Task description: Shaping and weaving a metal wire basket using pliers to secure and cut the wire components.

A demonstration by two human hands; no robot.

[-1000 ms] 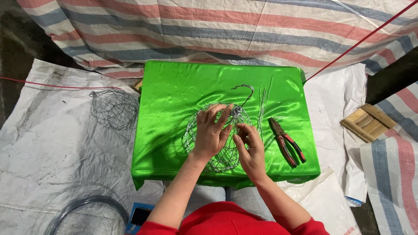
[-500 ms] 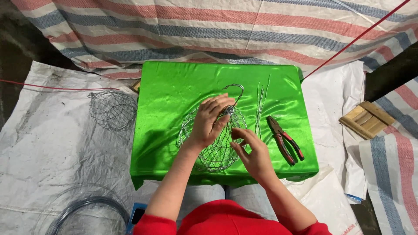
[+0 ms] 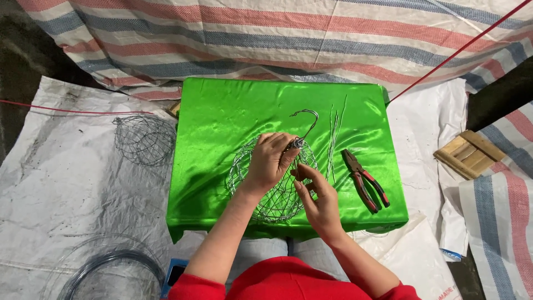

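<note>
A round wire mesh basket (image 3: 277, 194) with a hooked wire top lies on a table covered in shiny green cloth (image 3: 222, 122). My left hand (image 3: 270, 161) grips the basket's upper part near the twisted neck below the hook. My right hand (image 3: 316, 194) sits just below and to the right, fingers pinching a wire on the basket's side. Both sleeves are red.
Red-handled pliers (image 3: 365, 180) and several straight cut wires (image 3: 335, 139) lie on the cloth to the right. A second wire basket (image 3: 143, 139) rests on the white sheet at left. A wire coil (image 3: 111, 266) lies bottom left; a small wooden frame (image 3: 469, 154) lies at right.
The basket has been turned and shifted slightly on the cloth. My right hand slid down along its side, then came back up close to my left hand near the neck.
</note>
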